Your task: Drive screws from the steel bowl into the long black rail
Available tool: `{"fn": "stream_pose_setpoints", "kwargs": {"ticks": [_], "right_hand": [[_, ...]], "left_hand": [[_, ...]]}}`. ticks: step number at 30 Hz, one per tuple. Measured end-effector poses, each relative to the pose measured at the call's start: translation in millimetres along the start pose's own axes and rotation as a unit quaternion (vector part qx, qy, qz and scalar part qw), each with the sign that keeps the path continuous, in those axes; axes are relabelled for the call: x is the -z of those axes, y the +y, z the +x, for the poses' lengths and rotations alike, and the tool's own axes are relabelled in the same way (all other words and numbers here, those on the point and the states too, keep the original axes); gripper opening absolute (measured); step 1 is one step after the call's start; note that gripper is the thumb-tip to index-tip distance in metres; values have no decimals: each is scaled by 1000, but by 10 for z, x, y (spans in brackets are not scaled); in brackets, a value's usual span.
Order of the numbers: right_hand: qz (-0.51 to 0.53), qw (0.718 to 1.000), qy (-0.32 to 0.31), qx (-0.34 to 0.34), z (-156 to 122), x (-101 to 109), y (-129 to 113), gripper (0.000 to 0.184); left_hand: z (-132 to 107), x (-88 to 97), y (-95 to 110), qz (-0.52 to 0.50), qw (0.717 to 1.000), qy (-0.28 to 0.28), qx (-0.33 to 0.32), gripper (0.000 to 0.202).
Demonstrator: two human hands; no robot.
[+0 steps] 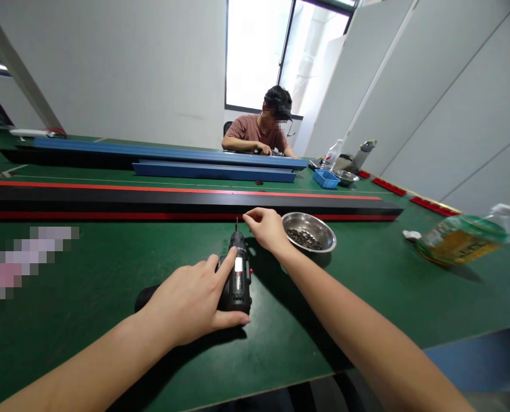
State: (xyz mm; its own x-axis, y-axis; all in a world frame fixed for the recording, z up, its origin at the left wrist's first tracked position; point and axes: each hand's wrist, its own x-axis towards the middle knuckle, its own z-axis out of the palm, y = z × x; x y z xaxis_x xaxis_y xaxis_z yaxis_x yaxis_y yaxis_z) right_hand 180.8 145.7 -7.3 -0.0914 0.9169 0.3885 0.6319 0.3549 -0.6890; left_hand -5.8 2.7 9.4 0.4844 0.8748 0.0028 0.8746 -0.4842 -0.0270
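Note:
A black cordless drill point(239, 280) lies over on its side on the green table, its bit pointing away from me. My left hand point(190, 297) is wrapped round its grip, index finger along the body. Just right of the bit, my right hand point(263, 226) is pinched with the fingertips together; whatever is between them is too small to make out. Beside that hand stands a steel bowl point(330, 243) with many small dark screws point(304, 239) in it. Beyond the bit runs a long black bar with red edges point(186, 201).
Blue channel bars point(214, 170) lie farther back. Across the table a person point(259, 129) works bent forward. A blue basket point(326, 178) and another metal bowl point(347, 178) stand at the back right. A large plastic bottle point(461, 240) lies at right, and red strips point(433, 206) line the far edge.

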Motion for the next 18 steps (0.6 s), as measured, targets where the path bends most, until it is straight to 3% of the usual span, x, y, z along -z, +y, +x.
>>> {"fn": "stream_pose_setpoints", "kwargs": {"ticks": [4,8,18], "right_hand": [[38,995,26,-85,163,-305,257,17],[66,993,26,-96,269,-460,449,26],[199,969,-98,-112,341,-379,443,17]], "left_hand": [[-10,25,14,-8,1000,-9,-5,107],[-6,54,29,-13,1000,-15,-8,110],[-8,53,26,-8,1000,-12,-11,112]]}}
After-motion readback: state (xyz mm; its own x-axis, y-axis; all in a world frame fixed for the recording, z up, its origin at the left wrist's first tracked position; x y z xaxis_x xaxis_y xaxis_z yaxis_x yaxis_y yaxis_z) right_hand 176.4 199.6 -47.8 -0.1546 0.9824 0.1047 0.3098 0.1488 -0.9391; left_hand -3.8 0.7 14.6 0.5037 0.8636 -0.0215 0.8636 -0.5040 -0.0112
